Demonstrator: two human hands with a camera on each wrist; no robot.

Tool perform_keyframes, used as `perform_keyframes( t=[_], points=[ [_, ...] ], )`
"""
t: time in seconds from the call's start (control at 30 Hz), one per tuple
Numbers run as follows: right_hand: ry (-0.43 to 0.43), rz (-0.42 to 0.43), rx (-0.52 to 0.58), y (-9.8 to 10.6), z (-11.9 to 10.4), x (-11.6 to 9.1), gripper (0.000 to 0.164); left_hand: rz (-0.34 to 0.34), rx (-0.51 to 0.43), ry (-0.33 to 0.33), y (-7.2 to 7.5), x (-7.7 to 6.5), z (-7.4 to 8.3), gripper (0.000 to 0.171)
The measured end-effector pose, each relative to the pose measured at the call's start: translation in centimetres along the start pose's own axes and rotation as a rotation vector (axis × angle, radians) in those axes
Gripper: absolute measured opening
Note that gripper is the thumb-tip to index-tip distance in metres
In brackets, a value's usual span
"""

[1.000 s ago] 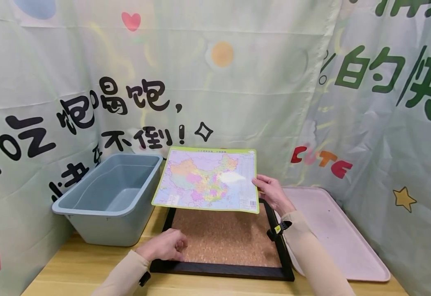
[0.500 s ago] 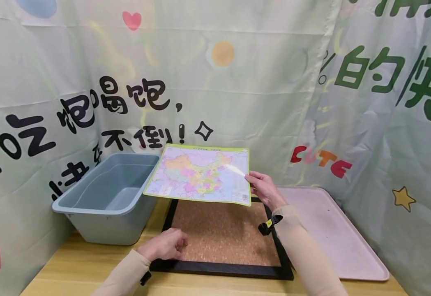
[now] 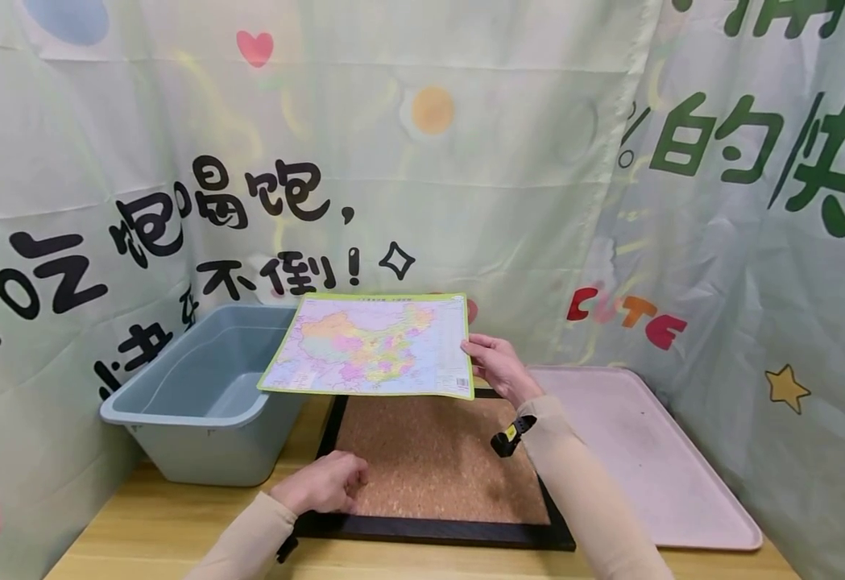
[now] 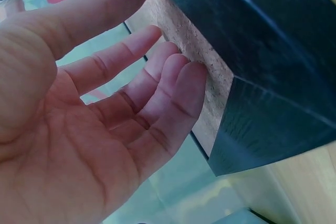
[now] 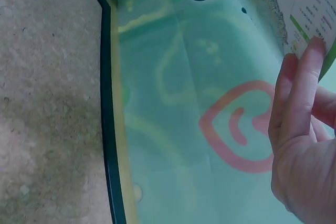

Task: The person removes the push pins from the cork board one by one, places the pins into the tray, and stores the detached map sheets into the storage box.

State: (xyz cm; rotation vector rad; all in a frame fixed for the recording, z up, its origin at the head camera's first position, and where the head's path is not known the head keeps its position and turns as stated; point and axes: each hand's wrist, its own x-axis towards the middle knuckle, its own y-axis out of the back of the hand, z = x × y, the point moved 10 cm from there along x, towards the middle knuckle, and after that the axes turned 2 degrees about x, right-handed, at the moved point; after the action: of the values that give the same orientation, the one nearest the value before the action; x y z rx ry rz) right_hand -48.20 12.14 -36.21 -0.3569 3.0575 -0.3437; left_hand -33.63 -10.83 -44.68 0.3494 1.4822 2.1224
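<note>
A China map sheet with a green border is held up above the board, face up. My right hand pinches its right edge; the right wrist view shows the fingers under the printed back of the map. Below lies a cork board in a black frame. At the front left corner of that frame is my left hand, which holds nothing. In the left wrist view its fingers bend loosely over the cork, and the thumb tip reaches the black frame.
A deep blue-grey plastic bin stands at left, its right rim partly behind the map. To the right lies a flat pink tray. All of it sits on a wooden table, with a printed curtain behind.
The map and my right hand have moved left, so that the map's left corner now overlaps the bin's rim in the head view. My left hand has stayed at the frame's corner.
</note>
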Motion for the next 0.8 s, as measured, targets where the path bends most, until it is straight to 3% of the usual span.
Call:
perform_keyframes(
  t=[0.53, 0.8],
  points=[
    [-0.027, 0.022, 0.014, -3.6, -1.3, 1.6, 0.036, 0.014, 0.006, 0.008, 0.1, -0.1, -0.1, 0.028],
    [-0.024, -0.031, -0.024, -5.9, -1.2, 2.5, 0.035, 0.007, -0.007, 0.012, 0.1, -0.2, -0.1, 0.030]
  ],
)
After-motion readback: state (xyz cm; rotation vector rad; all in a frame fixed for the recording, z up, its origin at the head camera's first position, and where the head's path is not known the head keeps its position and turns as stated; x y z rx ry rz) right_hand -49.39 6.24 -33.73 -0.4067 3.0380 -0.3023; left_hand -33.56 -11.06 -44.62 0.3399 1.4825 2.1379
